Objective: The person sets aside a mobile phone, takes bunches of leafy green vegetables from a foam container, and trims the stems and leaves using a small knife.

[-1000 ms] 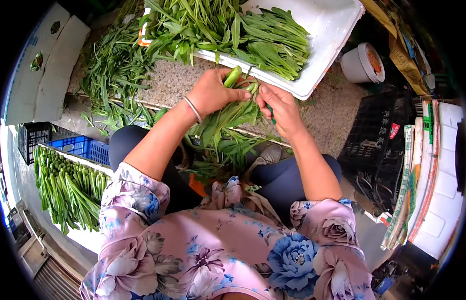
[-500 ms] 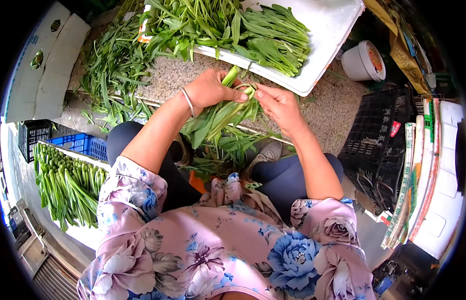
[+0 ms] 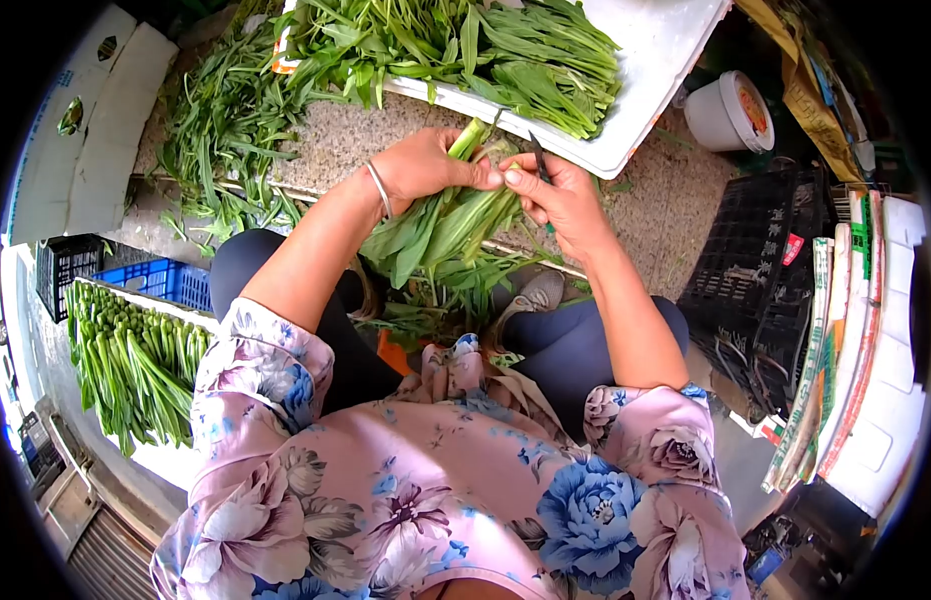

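My left hand (image 3: 417, 172) is closed around a bunch of leafy water spinach (image 3: 443, 236), its cut stems pointing up and away and its leaves hanging toward my lap. Fingers of my right hand (image 3: 565, 203) pinch at the stems right beside the left thumb. A small knife (image 3: 537, 153) is gripped in that same hand, its dark blade sticking up past the fingers and a green end showing below them. What the right fingertips pinch is too small to make out. Beyond both hands, a white foam box (image 3: 665, 60) holds more greens (image 3: 550, 75).
Loose leaves (image 3: 230, 150) lie heaped on the stone ledge (image 3: 335, 145) at left. A white bucket (image 3: 715, 118) and black crates (image 3: 750, 285) stand at right. Bundled green stems (image 3: 140, 365) sit at lower left near a blue crate (image 3: 165, 283). Trimmings lie between my feet.
My right hand has turned, bringing the knife blade into view. The bunch in my left hand has shifted only slightly, and its stem end stands a little higher.
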`<state>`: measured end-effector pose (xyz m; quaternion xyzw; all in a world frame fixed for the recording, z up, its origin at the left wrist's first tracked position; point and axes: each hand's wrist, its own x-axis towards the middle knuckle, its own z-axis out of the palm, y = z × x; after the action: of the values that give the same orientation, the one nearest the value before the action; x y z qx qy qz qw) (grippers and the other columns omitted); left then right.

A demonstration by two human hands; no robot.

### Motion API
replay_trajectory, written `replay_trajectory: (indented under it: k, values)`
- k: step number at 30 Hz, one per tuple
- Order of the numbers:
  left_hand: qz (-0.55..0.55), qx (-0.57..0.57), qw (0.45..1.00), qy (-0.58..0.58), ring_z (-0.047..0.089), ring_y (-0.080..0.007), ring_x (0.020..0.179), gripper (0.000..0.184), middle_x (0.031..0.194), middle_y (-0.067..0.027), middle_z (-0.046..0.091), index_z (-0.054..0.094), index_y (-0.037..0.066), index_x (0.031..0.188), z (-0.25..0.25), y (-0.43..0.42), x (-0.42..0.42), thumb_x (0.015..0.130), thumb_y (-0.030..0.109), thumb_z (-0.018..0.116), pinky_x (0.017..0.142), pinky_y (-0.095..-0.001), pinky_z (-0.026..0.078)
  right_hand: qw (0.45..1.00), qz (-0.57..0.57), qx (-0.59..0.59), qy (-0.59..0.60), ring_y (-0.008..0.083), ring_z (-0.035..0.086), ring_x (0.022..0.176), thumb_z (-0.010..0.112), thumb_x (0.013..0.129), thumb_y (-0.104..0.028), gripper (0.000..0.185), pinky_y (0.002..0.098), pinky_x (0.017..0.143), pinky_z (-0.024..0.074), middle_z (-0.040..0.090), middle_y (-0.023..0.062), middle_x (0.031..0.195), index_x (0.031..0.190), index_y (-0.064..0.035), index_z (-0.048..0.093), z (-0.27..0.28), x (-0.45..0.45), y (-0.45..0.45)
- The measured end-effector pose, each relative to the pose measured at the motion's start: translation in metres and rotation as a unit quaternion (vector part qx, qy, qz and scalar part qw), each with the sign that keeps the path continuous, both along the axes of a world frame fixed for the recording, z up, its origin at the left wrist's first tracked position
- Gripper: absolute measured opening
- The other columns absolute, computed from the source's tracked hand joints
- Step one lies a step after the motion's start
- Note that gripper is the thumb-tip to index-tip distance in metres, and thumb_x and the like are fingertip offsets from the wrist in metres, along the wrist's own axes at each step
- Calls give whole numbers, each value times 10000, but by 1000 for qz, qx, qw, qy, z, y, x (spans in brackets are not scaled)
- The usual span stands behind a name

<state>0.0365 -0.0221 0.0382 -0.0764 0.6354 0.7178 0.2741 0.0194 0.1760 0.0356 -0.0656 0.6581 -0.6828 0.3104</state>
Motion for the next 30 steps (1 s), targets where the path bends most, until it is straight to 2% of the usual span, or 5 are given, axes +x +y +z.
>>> replay_trajectory:
  k: [4, 8, 10, 13, 30]
  values:
    - [10, -124, 992, 16, 605, -158, 680, 272, 751, -77, 618, 565, 9, 798, -1, -15, -6, 704, 184, 751, 604, -282, 476, 1000, 2, -28, -7, 35, 467, 648, 587, 847, -121, 232, 150, 448, 346, 580, 1, 866, 1043, 2, 588, -1, -10, 9]
    - [-32, -544, 807, 228, 633, -225, 698, 363, 759, -148, 637, 637, 31, 848, -6, -24, -2, 655, 325, 728, 682, -353, 492, 999, 2, -33, -2, 65, 503, 720, 583, 845, -91, 254, 154, 457, 363, 589, 33, 968, 1079, 7, 578, -6, -13, 15]
    - [-30, -498, 842, 206, 625, -207, 715, 375, 776, -140, 648, 651, 21, 850, -3, -20, -4, 665, 336, 737, 704, -337, 481, 999, -12, -34, -16, 77, 521, 743, 591, 840, -86, 258, 156, 459, 367, 591, 32, 957, 1081, 4, 577, -8, -12, 12]
    - [-24, -137, 984, 109, 568, -137, 791, 369, 864, -71, 638, 632, 1, 967, -5, -8, -1, 729, 264, 734, 738, -276, 445, 999, -6, -36, -4, 80, 562, 742, 633, 815, -137, 269, 163, 439, 346, 616, 38, 941, 1051, -16, 582, -11, -12, 9]
    - [18, -39, 997, 57, 581, -137, 636, 184, 756, -62, 616, 595, -1, 829, -17, -7, -3, 736, 102, 717, 603, -247, 488, 999, 17, 10, 29, 34, 494, 596, 565, 763, -67, 334, 165, 437, 327, 611, 24, 849, 1092, -10, 553, -9, -10, -1]
